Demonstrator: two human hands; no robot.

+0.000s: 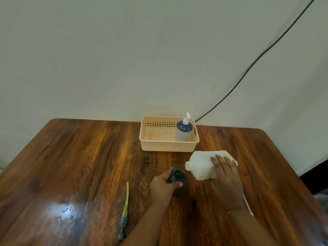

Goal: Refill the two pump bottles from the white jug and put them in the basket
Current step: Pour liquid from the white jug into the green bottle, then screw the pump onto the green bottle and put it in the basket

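Observation:
A dark pump bottle [177, 176] stands open-necked on the wooden table, and my left hand [162, 186] wraps around it. To its right the white jug [201, 165] is tilted, its spout pointing left toward the bottle's neck, with my right hand [226, 181] gripping it from above. The spout sits just right of the bottle mouth, not over it. The bottle's grey pump head with a yellowish tube [124, 212] lies on the table to the left. A second pump bottle [183, 129], dark blue with a white pump, stands in the right end of the peach basket [154, 147].
The basket sits at the table's far edge against the pale wall. A black cable [257, 59] runs down the wall behind it. The wooden table [71, 166] stretches to the left, with a glare patch near the front left.

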